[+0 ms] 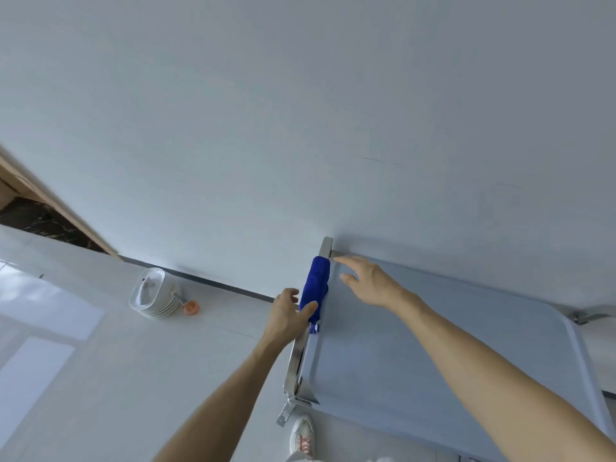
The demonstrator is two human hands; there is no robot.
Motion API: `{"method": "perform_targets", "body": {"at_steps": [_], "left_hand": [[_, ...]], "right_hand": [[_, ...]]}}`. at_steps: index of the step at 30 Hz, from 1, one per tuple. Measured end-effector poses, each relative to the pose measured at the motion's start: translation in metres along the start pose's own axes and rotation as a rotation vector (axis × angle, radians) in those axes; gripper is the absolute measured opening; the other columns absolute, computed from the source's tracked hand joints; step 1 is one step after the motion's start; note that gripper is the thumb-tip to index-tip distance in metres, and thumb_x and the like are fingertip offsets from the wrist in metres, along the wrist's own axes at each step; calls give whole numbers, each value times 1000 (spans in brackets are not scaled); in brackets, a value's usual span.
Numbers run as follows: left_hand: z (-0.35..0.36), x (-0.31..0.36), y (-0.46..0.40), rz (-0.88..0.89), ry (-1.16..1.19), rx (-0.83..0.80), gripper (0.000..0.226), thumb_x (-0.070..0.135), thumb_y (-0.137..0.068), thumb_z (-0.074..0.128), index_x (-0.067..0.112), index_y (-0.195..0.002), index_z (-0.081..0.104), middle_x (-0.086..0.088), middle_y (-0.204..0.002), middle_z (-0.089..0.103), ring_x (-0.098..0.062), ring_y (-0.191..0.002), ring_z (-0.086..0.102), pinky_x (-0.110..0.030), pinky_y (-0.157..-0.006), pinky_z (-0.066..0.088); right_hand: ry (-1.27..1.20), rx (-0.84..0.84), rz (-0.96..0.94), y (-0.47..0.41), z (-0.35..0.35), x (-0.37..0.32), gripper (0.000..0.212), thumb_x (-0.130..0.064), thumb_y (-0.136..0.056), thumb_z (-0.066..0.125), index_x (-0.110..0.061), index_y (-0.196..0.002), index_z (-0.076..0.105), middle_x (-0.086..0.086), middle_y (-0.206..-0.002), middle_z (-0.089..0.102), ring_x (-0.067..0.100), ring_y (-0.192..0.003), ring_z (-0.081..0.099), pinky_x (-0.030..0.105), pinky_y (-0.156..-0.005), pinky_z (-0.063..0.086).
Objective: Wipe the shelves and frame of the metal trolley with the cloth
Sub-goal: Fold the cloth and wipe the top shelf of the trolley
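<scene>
The metal trolley's top shelf (433,355) is a flat grey tray pushed against a white wall, with a shiny side rail (297,358) along its left edge. A blue cloth (315,285) hangs draped over that rail near the far corner. My left hand (288,316) is by the cloth's lower end, thumb touching it and fingers spread, on the rail's outer side. My right hand (366,281) hovers open over the shelf's far left corner, fingers apart, just right of the cloth and holding nothing.
A white appliance (155,293) with an orange piece (191,308) beside it sits on the pale floor by the wall's dark baseboard. My shoe (302,436) shows below the trolley's near left corner. A wooden door frame (50,198) is at far left.
</scene>
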State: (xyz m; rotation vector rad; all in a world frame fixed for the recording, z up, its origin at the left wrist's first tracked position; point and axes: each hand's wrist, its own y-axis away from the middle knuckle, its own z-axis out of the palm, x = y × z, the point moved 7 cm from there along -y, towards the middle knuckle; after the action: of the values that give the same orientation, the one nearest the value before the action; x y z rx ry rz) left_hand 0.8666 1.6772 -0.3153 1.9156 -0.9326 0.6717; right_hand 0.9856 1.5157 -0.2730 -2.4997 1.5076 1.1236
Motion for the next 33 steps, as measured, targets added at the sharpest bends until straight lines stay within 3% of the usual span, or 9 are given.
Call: {"method": "perform_targets", "body": {"at_steps": [6, 10, 14, 17, 21, 25, 27, 30, 33], "left_hand": [[11, -17, -2, -57, 86, 46, 15, 30, -85, 70, 21, -91, 59, 7, -90, 65, -14, -83, 61, -19, -61, 44], [8, -16, -3, -43, 112, 86, 20, 32, -83, 72, 19, -91, 59, 14, -84, 64, -1, -74, 59, -12, -52, 39], [0, -10, -7, 17, 64, 148, 13, 20, -84, 69, 9, -81, 63, 1, -80, 66, -17, -77, 62, -20, -60, 45], [-5, -9, -10, 77, 19, 161, 9, 12, -86, 66, 3, -84, 66, -9, -87, 66, -25, -81, 60, -29, -72, 46], [-15, -8, -2, 169, 86, 125, 9, 14, -90, 62, 12, -95, 69, 0, -98, 66, -14, -91, 60, -21, -82, 46], [-30, 8, 14, 254, 204, 78, 7, 22, -90, 54, 25, -86, 59, 2, -76, 63, -14, -66, 54, -19, -57, 43], [-38, 22, 22, 291, 260, 66, 8, 34, -85, 51, 28, -85, 57, -2, -75, 62, -10, -60, 50, -19, -53, 42], [-39, 46, 31, 352, 273, 35, 17, 44, -84, 50, 29, -90, 58, -6, -78, 64, -13, -61, 54, -28, -53, 47], [-27, 66, 38, 393, 287, -1, 17, 44, -90, 51, 30, -95, 60, -1, -84, 67, -21, -74, 62, -35, -62, 55]], "right_hand": [[193, -106, -96, -35, 16, -29, 49, -7, -105, 39, -26, -150, 44, 0, -150, 41, 21, -127, 49, 34, -104, 42], [503, -144, -133, -47, 30, -39, 55, 1, -100, 48, -27, -147, 47, 1, -151, 37, 27, -128, 47, 45, -96, 50], [573, -22, -218, -51, 29, -43, 32, -8, -99, 50, -17, -129, 59, 8, -130, 52, 30, -116, 51, 40, -90, 48], [643, 6, -265, -48, 27, -41, 33, -1, -95, 55, -16, -124, 59, 4, -118, 55, 26, -109, 53, 35, -81, 47], [504, 80, -291, -35, 9, -30, 19, -16, -94, 56, -17, -112, 64, 0, -111, 57, 21, -108, 51, 32, -92, 40], [122, 13, -302, -3, -9, -26, 11, -20, -84, 62, -27, -91, 56, -12, -119, 59, 8, -115, 50, 25, -98, 42], [-120, -40, -221, 15, -16, -21, 14, -24, -83, 60, -33, -85, 50, -20, -113, 64, 2, -108, 57, 21, -89, 46], [-356, 20, -155, 43, -31, -12, 7, -30, -89, 61, -28, -90, 54, -12, -78, 63, 6, -69, 55, 22, -66, 46], [-513, 138, -118, 75, -44, 4, 8, -35, -93, 63, -30, -96, 58, -14, -68, 61, 5, -61, 53, 15, -60, 44]]}}
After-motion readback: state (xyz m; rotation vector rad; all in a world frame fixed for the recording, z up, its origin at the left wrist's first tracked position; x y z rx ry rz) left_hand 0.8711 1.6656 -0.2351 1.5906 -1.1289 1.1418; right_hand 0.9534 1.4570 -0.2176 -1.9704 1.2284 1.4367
